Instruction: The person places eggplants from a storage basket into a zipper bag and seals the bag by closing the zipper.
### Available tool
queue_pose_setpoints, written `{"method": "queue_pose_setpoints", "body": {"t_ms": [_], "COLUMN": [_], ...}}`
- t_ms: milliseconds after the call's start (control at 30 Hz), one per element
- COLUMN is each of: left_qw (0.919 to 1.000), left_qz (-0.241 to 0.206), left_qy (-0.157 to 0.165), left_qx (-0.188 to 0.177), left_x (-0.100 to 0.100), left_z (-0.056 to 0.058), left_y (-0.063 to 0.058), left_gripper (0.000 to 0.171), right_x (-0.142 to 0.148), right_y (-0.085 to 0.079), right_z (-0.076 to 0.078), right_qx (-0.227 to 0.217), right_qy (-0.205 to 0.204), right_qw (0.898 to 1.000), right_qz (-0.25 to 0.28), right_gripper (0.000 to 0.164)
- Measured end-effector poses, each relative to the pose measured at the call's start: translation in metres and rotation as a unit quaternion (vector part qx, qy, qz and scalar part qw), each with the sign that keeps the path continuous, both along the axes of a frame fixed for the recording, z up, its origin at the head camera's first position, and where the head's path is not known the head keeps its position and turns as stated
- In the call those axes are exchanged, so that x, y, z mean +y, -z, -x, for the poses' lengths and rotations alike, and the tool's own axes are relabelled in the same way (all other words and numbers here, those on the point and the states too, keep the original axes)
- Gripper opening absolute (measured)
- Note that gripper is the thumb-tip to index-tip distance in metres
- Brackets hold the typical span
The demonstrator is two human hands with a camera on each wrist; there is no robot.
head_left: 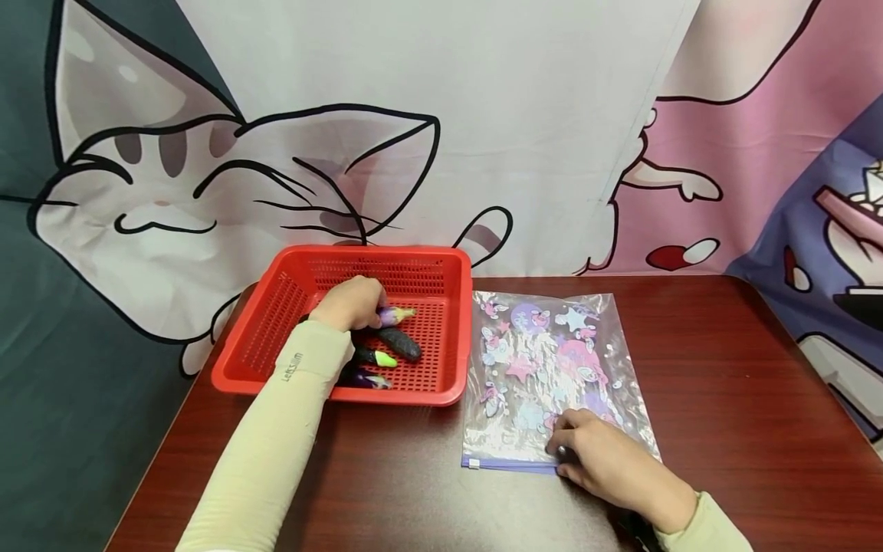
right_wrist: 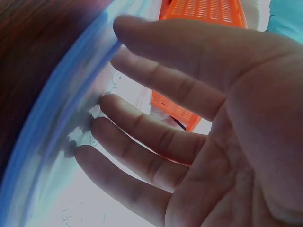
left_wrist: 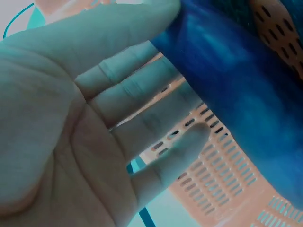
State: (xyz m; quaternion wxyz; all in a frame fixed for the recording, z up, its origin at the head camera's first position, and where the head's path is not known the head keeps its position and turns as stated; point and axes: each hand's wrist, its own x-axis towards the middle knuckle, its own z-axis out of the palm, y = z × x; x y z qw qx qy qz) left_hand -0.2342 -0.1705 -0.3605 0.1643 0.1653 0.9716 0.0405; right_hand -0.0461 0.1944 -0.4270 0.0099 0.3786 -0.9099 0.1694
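Observation:
My left hand (head_left: pixel 353 301) reaches into a red plastic basket (head_left: pixel 455 387) and grips a purple eggplant (head_left: pixel 396 316). In the left wrist view its thumb lies on one end of the eggplant (left_wrist: pixel 246 94), with the fingers extending toward the far side. Beside it in the basket are a dark, bumpy, cucumber-like vegetable (head_left: pixel 400 343), a dark eggplant with a bright green end (head_left: pixel 375 357) and another dark purple one (head_left: pixel 366 379). My right hand (head_left: pixel 603 460) rests at the zipper edge of a clear printed zip bag (head_left: pixel 524 368), its fingertips on the plastic and its fingers gently bent.
The bag lies flat on the reddish-brown table (head_left: pixel 731 383), right of the basket. Its purple zipper with a white slider (head_left: pixel 474 464) faces me. A printed cat curtain (head_left: pixel 552 153) hangs behind the table. Something dark (head_left: pixel 641 529) sits by the right wrist.

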Motion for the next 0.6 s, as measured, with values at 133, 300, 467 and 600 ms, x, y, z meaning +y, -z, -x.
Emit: {"method": "queue_pose_setpoints", "body": {"t_ms": [133,300,467,600], "left_qw": [0.9999,0.9997,0.9987,0.9967], "left_qz": [0.002,0.0,-0.005,-0.016], "left_qy": [-0.005,0.0,0.005,0.004], "left_qx": [0.01,0.024,0.05,0.08], "left_x": [0.0,0.001,0.001,0.001], "left_z": [-0.001,-0.004,-0.009,-0.013], "left_y": [-0.002,-0.007,-0.014,-0.021], "left_gripper": [0.014,0.013,0.016,0.022], "right_x": [0.001,0.002,0.001,-0.001], "right_y": [0.001,0.003,0.003,0.001], "right_z": [0.001,0.002,0.004,0.005], "right_qx": [0.012,0.028,0.038,0.028], "right_qy": [-0.006,-0.013,-0.007,0.01], "right_qw": [1.0,0.999,0.999,0.999], "right_qz": [0.007,0.021,0.038,0.029], "right_gripper": [0.017,0.018,0.016,0.013]}}
